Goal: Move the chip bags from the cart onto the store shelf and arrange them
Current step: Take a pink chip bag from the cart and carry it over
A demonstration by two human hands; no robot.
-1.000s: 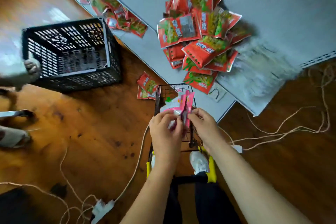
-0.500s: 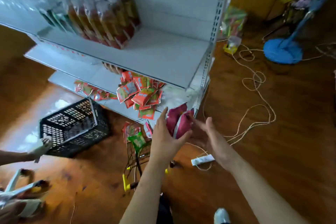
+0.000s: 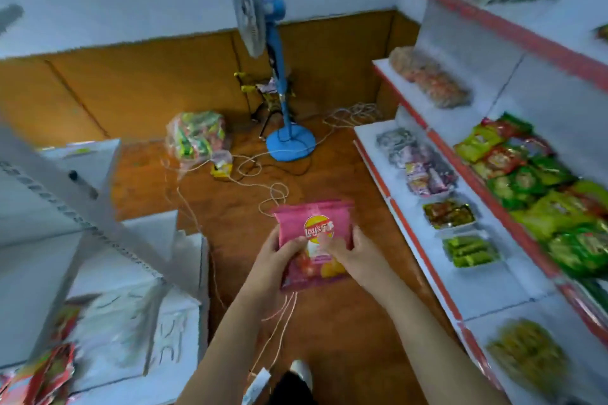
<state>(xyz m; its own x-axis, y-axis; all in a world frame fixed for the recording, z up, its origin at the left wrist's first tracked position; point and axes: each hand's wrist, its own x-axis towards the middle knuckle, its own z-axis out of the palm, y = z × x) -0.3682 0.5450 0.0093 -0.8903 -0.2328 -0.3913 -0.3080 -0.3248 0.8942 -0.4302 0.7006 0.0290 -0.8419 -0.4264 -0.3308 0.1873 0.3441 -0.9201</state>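
Pink crinkly foil chip bag (image 3: 314, 242) held mid-air over the wooden floor, upright, logo toward camera; left hand (image 3: 279, 260) and right hand (image 3: 357, 256) each clamp a side edge, thumbs on the front. White metal store shelf with red edge trim (image 3: 424, 256) stands just right. Advice: carry it level, set it into a bare stretch, face outward.
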